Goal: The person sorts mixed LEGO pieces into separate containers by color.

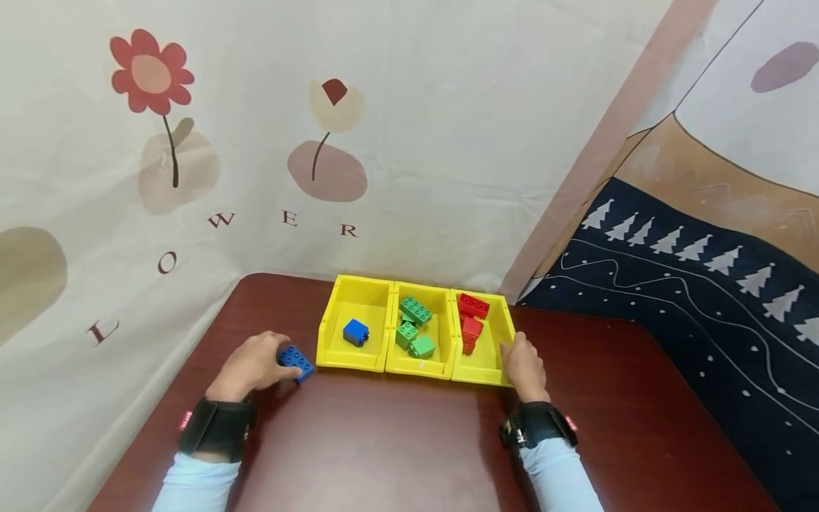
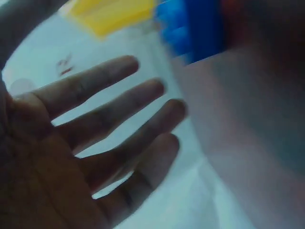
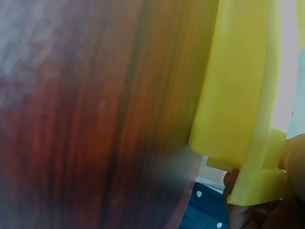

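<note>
My left hand (image 1: 252,364) is beside a blue toy brick (image 1: 296,363) on the table, left of the yellow bins. In the left wrist view its fingers (image 2: 109,112) are extended and spread, with a gap between them and the blue brick (image 2: 205,31). At the front right corner of the right-hand yellow bin (image 1: 489,373), my right hand (image 1: 526,366) grips the rim. The right wrist view has the thumb on one side of that bin's wall (image 3: 238,95) and fingers on the other. Several red bricks (image 1: 472,307) lie in this bin.
Two more yellow bins adjoin it in a row. The left bin (image 1: 335,355) contains one blue brick (image 1: 355,332); the middle bin (image 1: 441,366) has several green bricks (image 1: 416,311). Behind the dark red-brown table (image 1: 384,441) hangs a printed cloth (image 1: 448,142).
</note>
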Available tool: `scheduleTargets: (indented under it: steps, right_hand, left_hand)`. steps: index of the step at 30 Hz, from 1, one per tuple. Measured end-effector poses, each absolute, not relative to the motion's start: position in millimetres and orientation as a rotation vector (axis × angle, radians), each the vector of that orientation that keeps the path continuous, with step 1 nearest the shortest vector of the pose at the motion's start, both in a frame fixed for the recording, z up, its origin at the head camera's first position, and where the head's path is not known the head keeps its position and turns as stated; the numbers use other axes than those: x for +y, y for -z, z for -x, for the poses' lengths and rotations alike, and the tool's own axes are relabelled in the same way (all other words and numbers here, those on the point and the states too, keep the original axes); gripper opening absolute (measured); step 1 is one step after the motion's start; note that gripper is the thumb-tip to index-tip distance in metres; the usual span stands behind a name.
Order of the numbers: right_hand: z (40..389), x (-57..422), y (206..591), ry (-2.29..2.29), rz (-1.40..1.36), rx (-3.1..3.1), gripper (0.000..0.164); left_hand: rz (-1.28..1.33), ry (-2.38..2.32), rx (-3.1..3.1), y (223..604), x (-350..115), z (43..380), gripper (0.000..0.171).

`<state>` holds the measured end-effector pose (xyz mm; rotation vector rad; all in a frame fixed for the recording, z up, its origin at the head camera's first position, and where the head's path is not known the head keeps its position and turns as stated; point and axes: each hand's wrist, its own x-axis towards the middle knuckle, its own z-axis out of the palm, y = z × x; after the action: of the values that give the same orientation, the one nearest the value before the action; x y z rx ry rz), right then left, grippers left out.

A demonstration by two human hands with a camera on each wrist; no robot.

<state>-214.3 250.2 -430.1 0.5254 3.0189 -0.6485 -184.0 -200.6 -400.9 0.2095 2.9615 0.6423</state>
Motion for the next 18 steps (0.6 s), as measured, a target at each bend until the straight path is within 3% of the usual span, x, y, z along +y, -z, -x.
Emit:
scheduleTargets:
  steps: [6, 18]
  right_hand:
    - [214, 253, 428, 0.646, -0.522, 3.025, 0.039]
    - [211, 253, 428, 0.654, -0.521, 3.027, 0.036]
  left_hand:
    - [-0.145, -0.602, 3.059, 423, -184, 187, 0.063]
    - [0.033, -0.750, 3.017, 414, -180, 184, 0.054]
